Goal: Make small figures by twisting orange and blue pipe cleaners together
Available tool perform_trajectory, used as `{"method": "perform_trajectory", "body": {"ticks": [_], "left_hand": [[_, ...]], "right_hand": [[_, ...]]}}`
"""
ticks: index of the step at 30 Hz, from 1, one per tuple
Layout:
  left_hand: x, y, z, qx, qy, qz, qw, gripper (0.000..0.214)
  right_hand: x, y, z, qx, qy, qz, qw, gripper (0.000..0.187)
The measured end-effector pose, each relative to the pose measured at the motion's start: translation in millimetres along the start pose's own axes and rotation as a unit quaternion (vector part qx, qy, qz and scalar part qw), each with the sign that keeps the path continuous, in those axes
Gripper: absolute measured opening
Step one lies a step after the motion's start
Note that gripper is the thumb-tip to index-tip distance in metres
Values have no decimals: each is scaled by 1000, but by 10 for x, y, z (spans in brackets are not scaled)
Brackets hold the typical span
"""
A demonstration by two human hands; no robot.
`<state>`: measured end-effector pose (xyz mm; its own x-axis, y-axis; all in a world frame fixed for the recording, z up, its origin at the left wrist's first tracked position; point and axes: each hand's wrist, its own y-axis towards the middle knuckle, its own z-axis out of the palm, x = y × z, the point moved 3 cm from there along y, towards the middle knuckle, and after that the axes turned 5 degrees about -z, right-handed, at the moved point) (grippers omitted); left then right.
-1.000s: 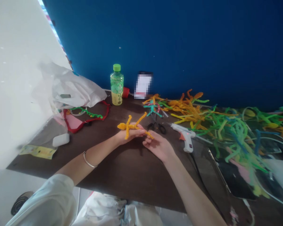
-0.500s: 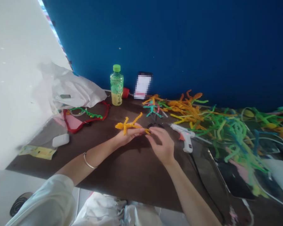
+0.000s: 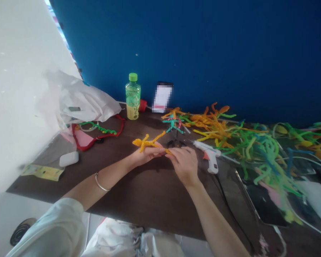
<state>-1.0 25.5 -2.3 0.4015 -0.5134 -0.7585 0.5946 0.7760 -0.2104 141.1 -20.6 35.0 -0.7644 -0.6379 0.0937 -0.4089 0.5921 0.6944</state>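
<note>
A small yellow pipe cleaner figure (image 3: 144,142), with a wound body and thin limbs, rests along my left hand (image 3: 147,155). The fingers of that hand are closed on its lower part. My right hand (image 3: 184,162) pinches the yellow end of the figure that points right, its fingertips close to those of my left hand. Just beyond the hands lie black-handled scissors (image 3: 176,143), partly covered by a turquoise, pink and orange pipe cleaner piece (image 3: 173,123). Right of my right hand is a white glue gun (image 3: 210,155) with an orange trigger.
Loose orange pipe cleaners (image 3: 211,123) and green ones (image 3: 267,146) heap up at the right, beside a dark tablet (image 3: 267,203). A green-capped bottle (image 3: 133,98) and a phone (image 3: 162,97) stand at the back. Leftward are a white case (image 3: 69,159) and a plastic bag (image 3: 91,101).
The yellow figure has shifted slightly right and turned a little. My right hand's fingers have come closer together and flatter over its end. My left hand stays nearly in place.
</note>
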Motion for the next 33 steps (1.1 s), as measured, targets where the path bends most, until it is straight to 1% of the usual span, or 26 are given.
{"method": "perform_trajectory", "body": {"ticks": [2,4,6,7,8,10,12,13,14,15,17,18,19,20,21,22,23,24,25,26,27,28,29,30,31,33], "left_hand": [[1,-7,7,5,5,-11,1000,9],[-1,-14,14,2,11,-22,1000,9],[-2,-17,19,-4,18,-31,999,10],[-3,-17,19,-8,23,-31,999,11],[-4,-14,19,-11,30,-27,999,12],[-10,-7,12,-17,45,-3,999,13],[-18,-1,4,-16,70,26,997,14],[-23,0,0,-16,87,39,995,16],[-29,-1,-4,-17,102,49,993,19],[-36,-4,-8,-18,118,56,991,21],[-56,-16,-6,-19,154,66,986,22],[-65,-24,-3,-21,170,69,983,22],[-71,-30,2,-23,185,69,980,21],[-75,-36,8,-27,196,69,978,20],[-76,-39,11,-36,198,68,977,19],[-74,-40,13,-46,189,68,979,18],[-71,-39,14,-57,174,67,981,17],[-68,-35,14,-65,154,66,984,16],[-66,-31,12,-73,129,65,987,15],[-65,-26,7,-79,99,61,990,14],[-62,-21,2,-80,63,52,993,12],[-60,-16,-3,-76,25,41,996,11],[-58,-13,-7,-70,-8,29,997,11],[-56,-12,-10,-61,-36,16,997,10],[-53,-11,-12,-49,-54,2,997,10],[-44,-13,-15,-28,-66,-22,997,9]], "right_hand": [[5,4,-11,7,16,12,1000,10],[16,13,-15,6,49,36,998,14],[20,20,-7,-2,100,94,990,23],[17,20,7,-3,138,139,981,26],[13,18,27,2,181,191,965,30],[7,9,78,18,271,296,916,34],[12,9,122,33,359,375,854,38],[12,10,137,32,407,409,816,39],[14,11,154,35,460,441,770,38],[20,8,174,47,519,471,712,36],[50,-7,214,95,624,518,577,29],[67,-17,228,121,659,532,518,27],[80,-28,238,143,679,539,477,26],[83,-39,247,152,687,543,458,26],[77,-48,255,148,684,544,464,27],[63,-57,262,136,668,542,492,27],[47,-65,265,122,639,534,540,28],[29,-68,261,109,594,518,606,29],[12,-65,244,92,530,490,686,29],[1,-53,213,74,450,447,769,29],[4,-35,173,58,359,388,847,29],[21,-13,130,43,269,317,908,29],[48,7,89,29,187,242,951,29],[77,21,52,15,119,172,978,29],[103,30,23,6,67,112,991,27],[132,36,-20,-3,-2,27,1000,21]]}}
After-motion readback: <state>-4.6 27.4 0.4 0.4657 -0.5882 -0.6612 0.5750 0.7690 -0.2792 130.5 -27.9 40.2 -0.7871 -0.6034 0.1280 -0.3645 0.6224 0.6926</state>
